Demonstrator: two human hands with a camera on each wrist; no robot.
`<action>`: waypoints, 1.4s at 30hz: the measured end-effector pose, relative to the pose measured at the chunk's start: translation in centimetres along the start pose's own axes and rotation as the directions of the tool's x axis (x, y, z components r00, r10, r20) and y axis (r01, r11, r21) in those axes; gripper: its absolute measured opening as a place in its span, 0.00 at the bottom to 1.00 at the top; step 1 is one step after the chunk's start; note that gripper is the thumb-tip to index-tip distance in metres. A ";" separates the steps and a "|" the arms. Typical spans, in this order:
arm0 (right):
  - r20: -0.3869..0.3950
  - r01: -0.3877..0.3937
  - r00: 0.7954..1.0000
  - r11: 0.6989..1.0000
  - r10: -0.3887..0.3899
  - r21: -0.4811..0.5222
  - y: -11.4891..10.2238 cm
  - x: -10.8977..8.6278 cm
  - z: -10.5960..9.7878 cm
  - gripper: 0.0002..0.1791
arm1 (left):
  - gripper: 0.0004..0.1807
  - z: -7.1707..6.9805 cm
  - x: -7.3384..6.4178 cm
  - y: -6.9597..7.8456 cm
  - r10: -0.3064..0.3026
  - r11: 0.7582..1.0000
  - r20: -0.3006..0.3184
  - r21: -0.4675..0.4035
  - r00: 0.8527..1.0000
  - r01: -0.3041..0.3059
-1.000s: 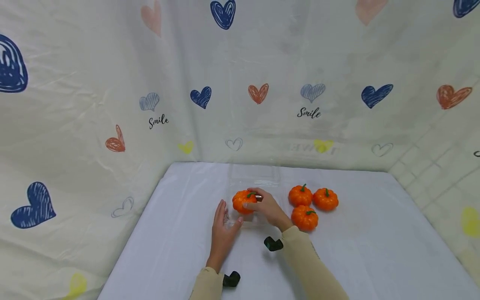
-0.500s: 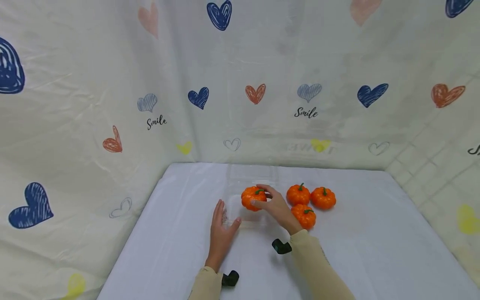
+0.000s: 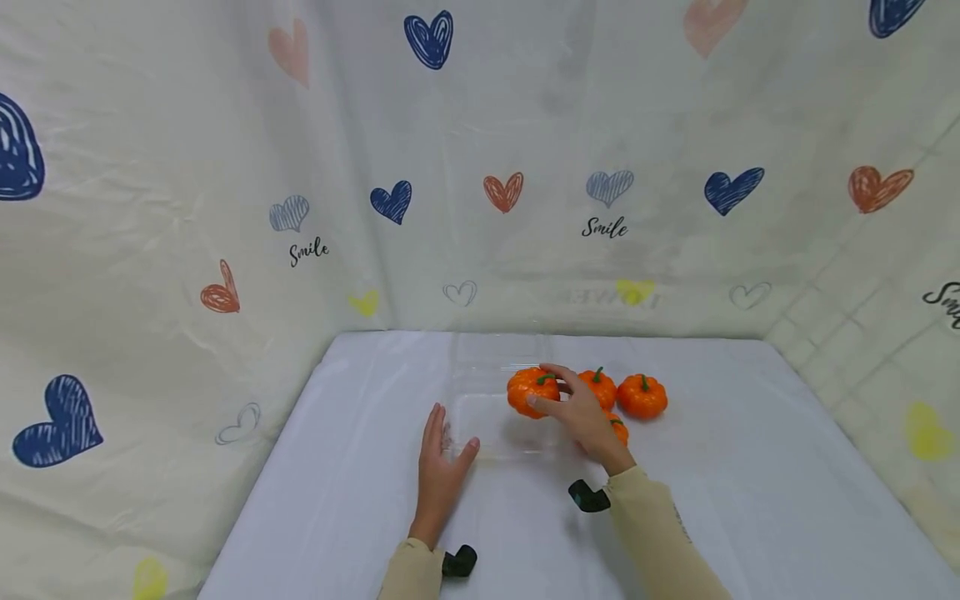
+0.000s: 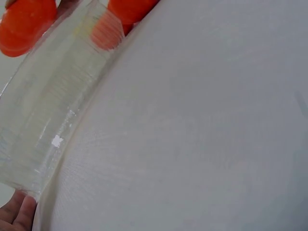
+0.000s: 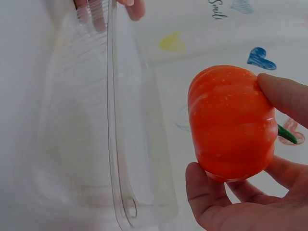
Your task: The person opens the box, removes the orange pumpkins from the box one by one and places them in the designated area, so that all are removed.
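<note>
My right hand [image 3: 581,417] grips a small orange pumpkin [image 3: 531,393] with a green stem, thumb on one side and fingers on the other. In the right wrist view that pumpkin [image 5: 233,122] is raised beside the rim of a clear plastic container [image 5: 111,96]. The container [image 3: 487,455] stands on the table with its clear lid [image 3: 498,350] tilted back behind it. My left hand [image 3: 441,475] rests at the container's left side, fingers straight and thumb spread. In the left wrist view its fingertips [image 4: 24,211] touch the container's corner.
Three more orange pumpkins stand right of the container: a rear one [image 3: 600,385], a right one [image 3: 642,397] and a front one [image 3: 619,429] partly behind my right hand. A white cloth covers the table [image 3: 750,500]. A heart-printed curtain [image 3: 480,250] hangs behind.
My right hand has carried the pumpkin rightward and slightly up, from over the container's left part to its right side near the other pumpkins. My left hand has stayed at the container.
</note>
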State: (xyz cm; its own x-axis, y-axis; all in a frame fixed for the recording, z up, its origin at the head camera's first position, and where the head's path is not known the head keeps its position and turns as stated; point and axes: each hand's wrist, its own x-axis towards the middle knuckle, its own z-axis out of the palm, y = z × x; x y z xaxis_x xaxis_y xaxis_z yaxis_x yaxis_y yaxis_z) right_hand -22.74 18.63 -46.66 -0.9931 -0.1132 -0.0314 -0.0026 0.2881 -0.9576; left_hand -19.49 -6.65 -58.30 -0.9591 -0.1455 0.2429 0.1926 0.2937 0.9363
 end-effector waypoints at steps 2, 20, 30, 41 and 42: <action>-0.005 -0.002 1.000 1.000 0.002 -0.004 -0.1 -0.3 -0.8 0.41 | 0.47 0.0 -0.1 0.1 0.005 1.000 0.002 -0.008 1.000 -0.005; -0.098 -0.044 0.994 0.997 0.038 -0.061 0.6 -2.9 -7.6 0.45 | 0.49 -0.4 0.1 0.3 0.021 0.999 -0.015 -0.024 1.000 -0.021; -0.159 -0.048 0.987 0.991 0.028 -0.122 2.7 -5.1 -10.7 0.45 | 0.50 -0.4 0.0 0.4 0.021 0.999 -0.008 -0.035 1.000 -0.021; -0.194 -0.133 0.976 0.975 0.098 -0.180 5.1 -6.8 -12.7 0.50 | 0.49 -0.4 -0.1 0.5 0.007 0.999 -0.003 -0.051 1.000 -0.007; -0.197 -0.139 0.975 0.973 0.102 -0.184 5.3 -7.0 -12.9 0.50 | 0.49 -0.4 -0.1 0.5 0.004 0.999 -0.002 -0.051 1.000 -0.005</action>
State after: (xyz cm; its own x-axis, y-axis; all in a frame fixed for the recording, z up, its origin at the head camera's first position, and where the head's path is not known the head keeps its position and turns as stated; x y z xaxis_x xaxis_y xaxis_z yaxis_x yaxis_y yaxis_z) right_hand -17.36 33.22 -47.80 -0.9918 0.1061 -0.0718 0.1137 0.4713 -0.8746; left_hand -19.26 -6.87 -57.75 -0.9578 -0.1462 0.2476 0.2073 0.2460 0.9469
